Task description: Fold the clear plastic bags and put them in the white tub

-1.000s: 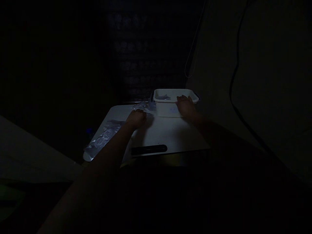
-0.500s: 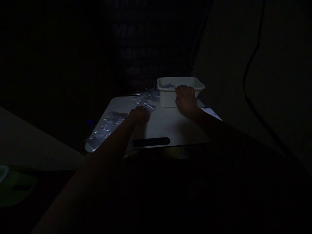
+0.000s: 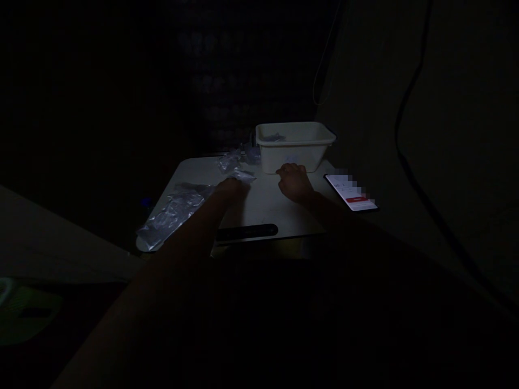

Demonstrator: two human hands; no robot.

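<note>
My left hand (image 3: 231,189) is low over the small table (image 3: 259,208), its fingers curled at the near end of a small clear plastic bag (image 3: 243,175), which sticks out past them. The fingertips are dim and partly hidden. My right hand (image 3: 295,182) hovers in front of a white plastic tub (image 3: 292,154), fingers loosely spread and nothing visible in them. Inside the tub lies a piece of clear plastic (image 3: 274,137). A larger crumpled sheet of clear plastic packaging (image 3: 172,216) covers the table's left side, beside my left forearm.
More crumpled clear plastic (image 3: 230,161) lies at the back, left of the tub. A lit phone (image 3: 351,193) rests at the table's right edge. A dark slot (image 3: 247,232) runs along the front edge. A black cable (image 3: 399,129) hangs at right; the room is very dark.
My right hand has come down and back from the tub's front rim toward the tabletop. My left hand stays by the small bag. The view has shifted, showing more of the phone.
</note>
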